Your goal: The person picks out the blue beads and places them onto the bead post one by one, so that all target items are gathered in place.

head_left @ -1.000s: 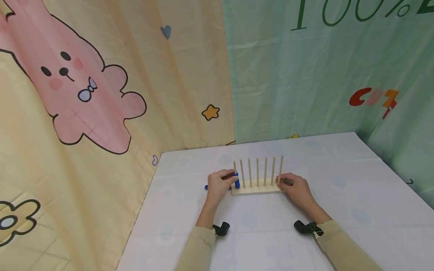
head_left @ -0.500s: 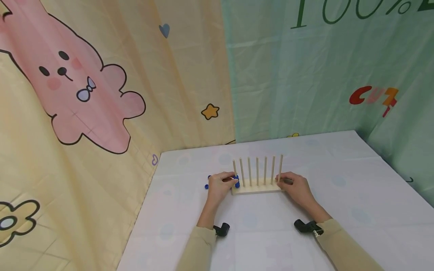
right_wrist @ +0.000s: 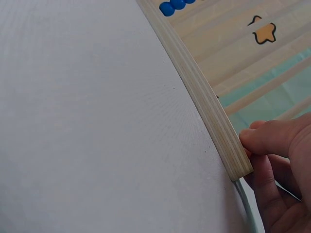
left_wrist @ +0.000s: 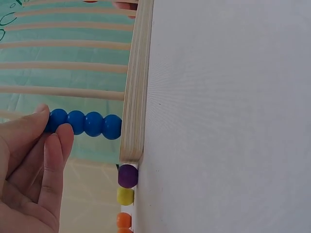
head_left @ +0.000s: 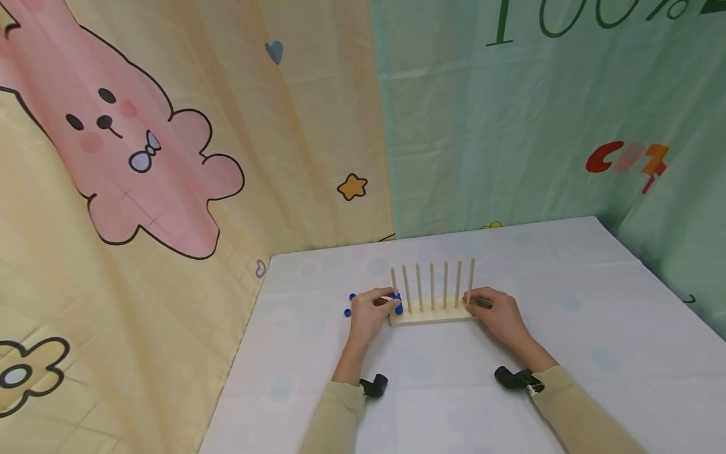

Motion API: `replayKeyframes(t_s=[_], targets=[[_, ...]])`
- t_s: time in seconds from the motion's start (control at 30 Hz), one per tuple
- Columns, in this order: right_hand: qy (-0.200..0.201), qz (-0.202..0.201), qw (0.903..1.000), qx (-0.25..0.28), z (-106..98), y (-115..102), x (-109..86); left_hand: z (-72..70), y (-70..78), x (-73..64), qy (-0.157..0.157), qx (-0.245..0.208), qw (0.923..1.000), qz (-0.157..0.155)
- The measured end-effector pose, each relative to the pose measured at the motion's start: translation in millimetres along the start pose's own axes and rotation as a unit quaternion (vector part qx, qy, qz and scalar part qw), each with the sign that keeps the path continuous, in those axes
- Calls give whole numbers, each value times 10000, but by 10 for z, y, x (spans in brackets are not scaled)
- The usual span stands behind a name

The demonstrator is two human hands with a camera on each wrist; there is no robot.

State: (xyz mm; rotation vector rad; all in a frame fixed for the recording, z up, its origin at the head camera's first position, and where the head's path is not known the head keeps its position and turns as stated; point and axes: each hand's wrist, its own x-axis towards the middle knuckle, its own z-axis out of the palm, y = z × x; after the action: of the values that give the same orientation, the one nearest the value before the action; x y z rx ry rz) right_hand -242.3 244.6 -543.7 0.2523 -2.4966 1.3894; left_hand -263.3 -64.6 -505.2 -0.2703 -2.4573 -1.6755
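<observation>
A pale wooden base (head_left: 433, 319) carries a row of upright pegs (head_left: 432, 287). On its leftmost peg several blue beads (left_wrist: 94, 124) are stacked against the base, touching one another. My left hand (head_left: 370, 315) pinches the uppermost bead between thumb and fingertips, as the left wrist view shows. At the other end, my right hand (head_left: 500, 313) holds the base by its corner, thumb in front of the last peg; in the right wrist view the fingers (right_wrist: 265, 179) wrap behind that end. All the pegs other than the leftmost show no beads.
Two loose blue beads (head_left: 348, 313) lie left of my left hand on the white tablecloth (head_left: 442, 391). Beyond the base's left end, the left wrist view has a purple bead (left_wrist: 128, 175), a yellow bead (left_wrist: 125, 196) and orange beads (left_wrist: 124, 220). Printed curtains (head_left: 306, 126) stand behind.
My left hand has come down slightly along the leftmost peg, and the upper blue bead has sunk onto the stack. Loose blue beads at the left show more fully. The right hand keeps its place.
</observation>
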Motion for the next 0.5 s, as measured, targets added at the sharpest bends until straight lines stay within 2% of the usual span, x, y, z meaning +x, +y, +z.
replayKeyframes(t_s=[0.37, 0.5], targets=[[34, -12, 9998, -181, -2, 5, -8, 10, 35, -14, -11, -168, 9998, -87], [4, 26, 9996, -264, 7, 5, 12, -26, 53, -4, -127, -270, 9994, -201]])
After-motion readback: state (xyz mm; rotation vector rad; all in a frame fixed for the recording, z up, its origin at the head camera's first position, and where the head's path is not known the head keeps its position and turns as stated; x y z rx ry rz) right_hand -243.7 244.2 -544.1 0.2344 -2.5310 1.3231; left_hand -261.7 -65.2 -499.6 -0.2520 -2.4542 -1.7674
